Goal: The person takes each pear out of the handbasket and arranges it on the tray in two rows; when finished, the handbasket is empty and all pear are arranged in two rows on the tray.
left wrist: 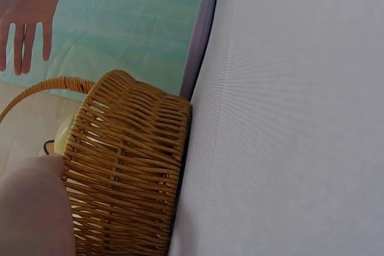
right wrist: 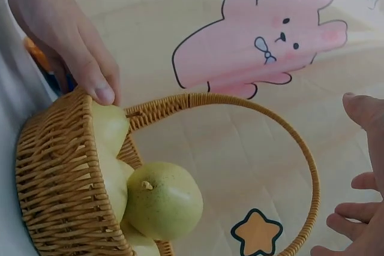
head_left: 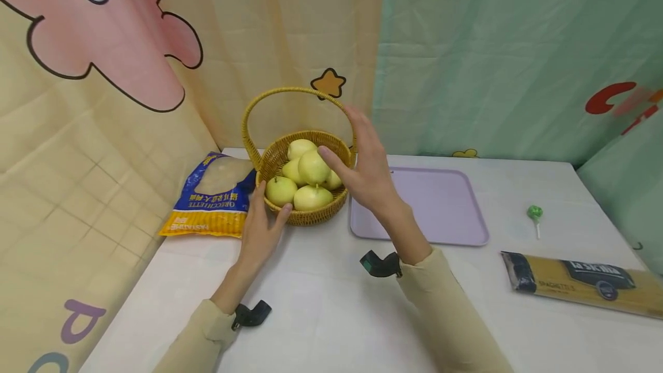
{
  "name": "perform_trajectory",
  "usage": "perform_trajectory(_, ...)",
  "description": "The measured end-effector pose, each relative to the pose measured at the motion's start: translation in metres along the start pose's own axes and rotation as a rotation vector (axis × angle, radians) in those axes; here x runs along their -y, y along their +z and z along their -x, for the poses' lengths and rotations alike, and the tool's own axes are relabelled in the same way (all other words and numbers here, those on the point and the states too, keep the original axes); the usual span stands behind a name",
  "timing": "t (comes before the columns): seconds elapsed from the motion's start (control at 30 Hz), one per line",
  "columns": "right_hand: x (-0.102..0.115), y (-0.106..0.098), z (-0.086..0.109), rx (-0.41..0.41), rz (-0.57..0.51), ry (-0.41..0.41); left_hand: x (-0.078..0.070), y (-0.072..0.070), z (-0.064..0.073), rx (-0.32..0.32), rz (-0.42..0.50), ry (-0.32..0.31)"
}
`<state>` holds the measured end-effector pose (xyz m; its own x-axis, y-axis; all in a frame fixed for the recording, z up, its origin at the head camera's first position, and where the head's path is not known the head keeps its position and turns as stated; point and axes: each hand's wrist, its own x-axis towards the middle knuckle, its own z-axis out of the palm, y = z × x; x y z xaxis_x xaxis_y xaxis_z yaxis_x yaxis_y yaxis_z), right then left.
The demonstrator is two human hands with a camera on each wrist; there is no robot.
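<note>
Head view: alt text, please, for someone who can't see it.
A wicker basket of pale green fruit stands on a white table, the left hand holding its near left rim and the open right hand raised beside its handle. To its left lies a bag of pasta; to its right, a lilac tray, a green lollipop and a spaghetti packet.

Soft, even light fills the head view, with only a faint, soft-edged shadow on the desk [head_left: 311, 315] left of the right sleeve [head_left: 450, 309] and wide-angle stretching toward the left and right edges. The left wrist view is greyer, fine ripple lines crossing the desk and darker shade along the base of the basket [left wrist: 129, 172]. The right wrist view looks dim, its colours muted.
</note>
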<state>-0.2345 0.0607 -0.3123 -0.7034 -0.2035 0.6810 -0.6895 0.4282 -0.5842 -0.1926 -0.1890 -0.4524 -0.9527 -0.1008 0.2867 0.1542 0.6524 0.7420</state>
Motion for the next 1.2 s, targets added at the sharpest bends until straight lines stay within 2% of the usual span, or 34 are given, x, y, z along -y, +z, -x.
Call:
perform_trajectory(0.17,-0.003,0.008,0.004,0.013,-0.027,0.033,-0.002,0.002,0.002,-0.001,0.014,0.007)
perform_trajectory(0.43,-0.012,0.019,0.009,0.084,-0.091,0.107,-0.005,0.002,0.001,-0.004,0.026,0.009)
perform_trajectory(0.73,-0.028,0.038,0.018,0.128,-0.182,0.264,-0.006,0.001,0.000,0.006,0.018,0.003)
perform_trajectory(0.9,-0.038,0.053,0.020,0.134,-0.196,0.289,-0.005,0.000,-0.002,0.002,0.010,0.012)
perform_trajectory(1.1,-0.048,0.065,0.024,0.150,-0.163,0.346,-0.003,-0.001,-0.001,-0.005,0.008,0.006)
perform_trajectory(1.2,-0.053,0.071,0.027,0.152,-0.146,0.344,-0.002,-0.001,-0.001,0.000,0.004,-0.002)
